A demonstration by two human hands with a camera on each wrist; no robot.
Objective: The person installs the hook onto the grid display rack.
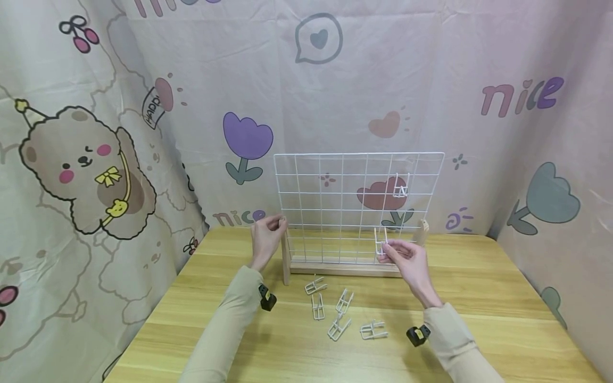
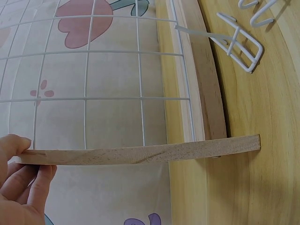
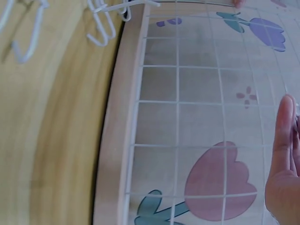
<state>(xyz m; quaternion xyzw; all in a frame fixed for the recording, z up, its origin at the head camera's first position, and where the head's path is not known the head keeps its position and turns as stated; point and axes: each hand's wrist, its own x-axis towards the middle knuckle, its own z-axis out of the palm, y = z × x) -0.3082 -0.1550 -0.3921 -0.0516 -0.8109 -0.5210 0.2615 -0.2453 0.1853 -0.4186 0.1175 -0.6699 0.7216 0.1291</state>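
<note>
A white wire grid panel (image 1: 342,209) stands upright in a wooden stand with a base bar (image 1: 345,269). My left hand (image 1: 266,239) pinches the top of the stand's left wooden post (image 2: 140,155) between thumb and fingers. Near the grid's lower right, my right hand (image 1: 409,263) holds a white wire hook (image 1: 380,242) by its lower end. That hook is in front of the grid; whether it touches the wires I cannot tell. In the right wrist view the fingers (image 3: 283,136) show at the edge, the held hook mostly hidden. Another white hook (image 1: 400,190) hangs higher on the grid's right side.
Several loose white wire hooks lie on the wooden table (image 1: 191,314) in front of the stand, one (image 1: 373,330) nearest the right arm. The right wooden post (image 1: 423,230) is partly behind the right hand. A printed curtain (image 1: 306,101) hangs behind and at both sides.
</note>
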